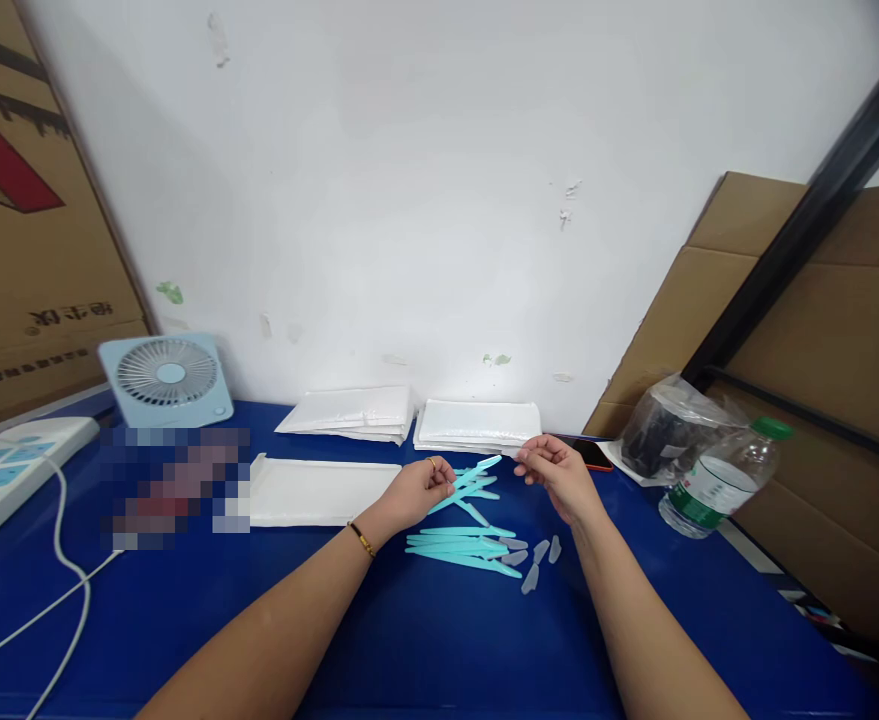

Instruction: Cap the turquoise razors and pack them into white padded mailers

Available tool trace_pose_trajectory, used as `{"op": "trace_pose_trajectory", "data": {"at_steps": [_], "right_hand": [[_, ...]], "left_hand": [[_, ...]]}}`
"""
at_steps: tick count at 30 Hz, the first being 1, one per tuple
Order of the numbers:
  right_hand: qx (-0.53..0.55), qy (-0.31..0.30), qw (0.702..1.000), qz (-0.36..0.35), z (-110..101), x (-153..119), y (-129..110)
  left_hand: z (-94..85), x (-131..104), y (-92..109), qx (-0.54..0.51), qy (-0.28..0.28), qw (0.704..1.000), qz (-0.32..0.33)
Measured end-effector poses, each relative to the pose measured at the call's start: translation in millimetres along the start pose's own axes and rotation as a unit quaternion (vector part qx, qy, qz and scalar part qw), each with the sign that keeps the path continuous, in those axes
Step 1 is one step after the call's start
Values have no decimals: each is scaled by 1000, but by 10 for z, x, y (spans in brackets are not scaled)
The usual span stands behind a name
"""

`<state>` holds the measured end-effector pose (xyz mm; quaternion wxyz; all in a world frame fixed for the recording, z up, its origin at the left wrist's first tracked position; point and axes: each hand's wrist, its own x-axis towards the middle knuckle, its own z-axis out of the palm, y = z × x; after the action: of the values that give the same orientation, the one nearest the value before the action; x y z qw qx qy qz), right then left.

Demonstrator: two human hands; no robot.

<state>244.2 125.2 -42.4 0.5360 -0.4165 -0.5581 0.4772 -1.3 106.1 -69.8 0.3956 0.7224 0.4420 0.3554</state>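
Note:
My left hand [425,492] pinches a turquoise eyebrow razor [478,474] by its handle, its blade end slanting up to the right. Just right of that end is my right hand [557,470], its thumb and fingers closed in a pinch; whatever they hold, if anything, is too small to name. More turquoise razors [458,543] lie in a loose pile below my hands, and others lie crossed behind the held one. Several small translucent blade caps [531,578] are scattered to the right of the pile.
A white padded envelope [326,492] lies left, with two envelope stacks [349,410] [476,424] against the wall. Farther left are a blue fan [167,378] and a power strip [15,470] with cables. A phone [590,455], bagged dark object [656,435] and bottle [716,485] stand right.

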Motion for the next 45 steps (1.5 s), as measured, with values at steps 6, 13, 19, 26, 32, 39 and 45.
{"op": "trace_pose_trajectory", "data": {"at_steps": [6,13,19,26,32,39,45], "right_hand": [[-2,-27,1000,-3,41,-13,28],[-2,-6,1000,-15,53,-28,-10],[-37,-62,997,0,135,-47,29],[-263,-108,958,32,-56,-15,59],[-401,-308,861,52,-174,-96,-28],[-464,-314,825,73,-165,-101,32],[-423,-276,858,91,-272,-52,89]], "left_hand": [[3,3,-29,18,-2,1000,1],[8,15,-60,14,0,1000,7],[5,5,-30,35,-11,999,22],[-36,19,-37,276,18,961,-1],[-4,-32,62,335,21,941,48],[114,-77,75,308,-57,947,67],[98,-60,63,303,-50,950,59]]}}
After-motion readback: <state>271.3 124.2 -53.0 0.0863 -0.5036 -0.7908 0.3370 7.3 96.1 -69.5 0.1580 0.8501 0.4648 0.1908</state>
